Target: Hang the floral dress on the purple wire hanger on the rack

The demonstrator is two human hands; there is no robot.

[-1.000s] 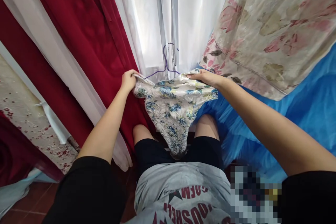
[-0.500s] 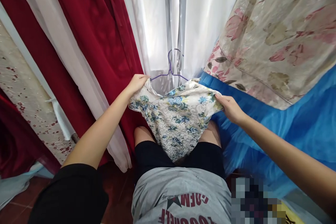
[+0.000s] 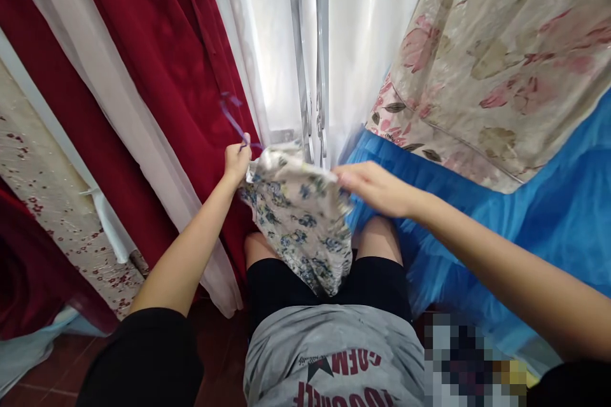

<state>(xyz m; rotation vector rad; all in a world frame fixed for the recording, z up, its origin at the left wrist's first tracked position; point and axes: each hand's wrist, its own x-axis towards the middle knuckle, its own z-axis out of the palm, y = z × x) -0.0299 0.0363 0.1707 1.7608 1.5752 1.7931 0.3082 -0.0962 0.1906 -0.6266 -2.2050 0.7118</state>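
Note:
A white blouse (image 3: 300, 216) with blue and green flowers hangs in front of my thighs, partly smeared by motion. The thin purple hanger (image 3: 232, 119) is tilted to the left, its hook in front of the red curtain. My left hand (image 3: 237, 164) is closed around the hanger at the left shoulder of the blouse. On the other side, my right hand (image 3: 375, 187) has its fingers together at the blouse's right edge, slightly blurred. The rest of the hanger is hidden by the cloth.
Red curtains (image 3: 157, 44) hang at left, white curtains (image 3: 267, 32) ahead. A beige floral cloth (image 3: 506, 70) hangs at right over blue fabric (image 3: 548, 229). Dark red floor tiles (image 3: 219, 343) show below. A blurred-out patch (image 3: 472, 356) lies at lower right.
The hanger has swung left and tilted, and my left hand is now on it. The blouse is bunched narrower and turned. My right hand has moved left, towards the middle.

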